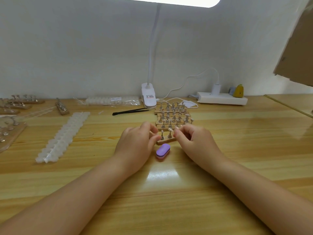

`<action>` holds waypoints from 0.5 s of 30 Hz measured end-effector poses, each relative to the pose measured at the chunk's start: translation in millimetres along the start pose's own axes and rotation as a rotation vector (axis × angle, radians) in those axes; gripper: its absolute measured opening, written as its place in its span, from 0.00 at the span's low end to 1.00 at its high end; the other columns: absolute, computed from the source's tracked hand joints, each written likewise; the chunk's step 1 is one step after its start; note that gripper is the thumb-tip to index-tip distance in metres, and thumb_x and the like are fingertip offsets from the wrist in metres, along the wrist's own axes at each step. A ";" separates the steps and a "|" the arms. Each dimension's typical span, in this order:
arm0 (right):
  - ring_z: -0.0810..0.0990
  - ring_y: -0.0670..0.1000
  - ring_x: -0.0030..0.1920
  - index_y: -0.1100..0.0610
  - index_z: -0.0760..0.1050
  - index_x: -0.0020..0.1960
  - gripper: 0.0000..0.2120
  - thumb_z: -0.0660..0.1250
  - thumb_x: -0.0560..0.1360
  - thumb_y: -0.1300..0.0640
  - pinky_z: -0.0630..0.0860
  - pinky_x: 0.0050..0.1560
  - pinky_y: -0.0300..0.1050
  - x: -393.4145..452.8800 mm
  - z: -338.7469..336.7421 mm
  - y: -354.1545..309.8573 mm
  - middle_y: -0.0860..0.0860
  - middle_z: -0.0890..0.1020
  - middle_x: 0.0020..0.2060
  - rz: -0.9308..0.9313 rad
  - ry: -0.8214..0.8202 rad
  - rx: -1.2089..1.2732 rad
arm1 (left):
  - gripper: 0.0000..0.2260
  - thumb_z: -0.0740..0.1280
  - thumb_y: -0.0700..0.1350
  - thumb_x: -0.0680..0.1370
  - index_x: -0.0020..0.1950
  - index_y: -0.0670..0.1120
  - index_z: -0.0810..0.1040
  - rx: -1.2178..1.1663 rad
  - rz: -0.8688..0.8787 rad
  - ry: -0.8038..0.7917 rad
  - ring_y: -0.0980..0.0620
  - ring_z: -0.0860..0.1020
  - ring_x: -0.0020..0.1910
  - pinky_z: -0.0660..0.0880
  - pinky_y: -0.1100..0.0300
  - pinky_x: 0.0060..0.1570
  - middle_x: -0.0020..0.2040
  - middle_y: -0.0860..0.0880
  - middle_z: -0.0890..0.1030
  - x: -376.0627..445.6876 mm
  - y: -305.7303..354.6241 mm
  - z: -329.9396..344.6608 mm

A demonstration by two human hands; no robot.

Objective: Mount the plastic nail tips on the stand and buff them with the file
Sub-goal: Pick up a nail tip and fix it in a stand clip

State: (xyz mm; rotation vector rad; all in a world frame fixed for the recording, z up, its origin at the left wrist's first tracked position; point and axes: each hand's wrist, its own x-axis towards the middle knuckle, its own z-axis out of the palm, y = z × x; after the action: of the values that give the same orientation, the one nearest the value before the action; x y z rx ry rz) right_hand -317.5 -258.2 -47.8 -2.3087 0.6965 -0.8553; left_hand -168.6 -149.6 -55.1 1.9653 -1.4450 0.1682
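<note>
Both hands work at the centre of the wooden desk (237, 133). The left hand (137, 143) has its fingers curled at the left end of the nearest stand (165, 140), a small wooden strip carrying upright metal pegs. Whether this grip pinches the strip or only touches it cannot be told, since the fingertips overlap the wood. The right hand (193, 139) sits at the stand's right end with its fingers curled in towards the pegs; what this grip holds, if anything, is too small and blurred to tell.

The file (163, 151) (a purple oval buffing block with a pink lower layer) lies flat on the desk at 6 o'clock from the nearest stand, just beside it and between the two wrists, touched by neither hand.

At 12 o'clock from the nearest stand, further stands (172, 114) lie in rows one behind another. Black tweezers (130, 111) lie at 10 o'clock from that group. A long strip of translucent nail tips (64, 134) lies at 9 o'clock from the hands, well apart from them. A bagged strip of tips (110, 100) rests near the wall, next to the white clamp lamp (149, 96).
</note>
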 end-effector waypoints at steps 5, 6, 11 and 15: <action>0.79 0.40 0.39 0.52 0.85 0.49 0.07 0.69 0.76 0.53 0.72 0.41 0.34 1.0 1.3 1.1 0.45 0.85 0.39 -0.068 -0.062 -0.152 | 0.04 0.62 0.52 0.80 0.52 0.54 0.70 -0.028 0.060 -0.009 0.57 0.73 0.47 0.57 0.67 0.49 0.46 0.56 0.82 -2.3 3.0 -0.6; 0.80 0.41 0.41 0.52 0.85 0.50 0.07 0.70 0.75 0.52 0.72 0.43 0.34 1.5 1.7 0.4 0.45 0.86 0.41 -0.066 -0.068 -0.161 | 0.04 0.62 0.52 0.80 0.52 0.54 0.70 -0.030 0.071 -0.018 0.57 0.74 0.47 0.57 0.67 0.50 0.46 0.56 0.82 -2.6 3.3 -0.7; 0.79 0.41 0.44 0.52 0.84 0.53 0.10 0.71 0.74 0.51 0.72 0.46 0.34 2.5 2.5 -1.5 0.46 0.86 0.45 -0.075 -0.068 -0.176 | 0.04 0.62 0.53 0.80 0.52 0.55 0.69 -0.037 0.081 -0.051 0.56 0.77 0.50 0.60 0.65 0.55 0.46 0.56 0.83 -3.0 3.2 -0.6; 0.78 0.44 0.41 0.51 0.84 0.52 0.08 0.70 0.75 0.53 0.72 0.42 0.38 0.5 5.1 -3.2 0.46 0.85 0.42 -0.172 -0.052 -0.248 | 0.04 0.63 0.52 0.79 0.53 0.54 0.70 -0.075 0.057 -0.074 0.54 0.77 0.52 0.64 0.62 0.59 0.47 0.55 0.82 -3.7 3.7 -1.1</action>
State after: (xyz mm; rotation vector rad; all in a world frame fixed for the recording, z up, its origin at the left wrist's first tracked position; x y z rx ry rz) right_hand -312.6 -254.6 -48.7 -2.6342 0.6170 -0.8206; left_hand -173.0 -146.6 -54.4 1.8888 -1.5330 0.0663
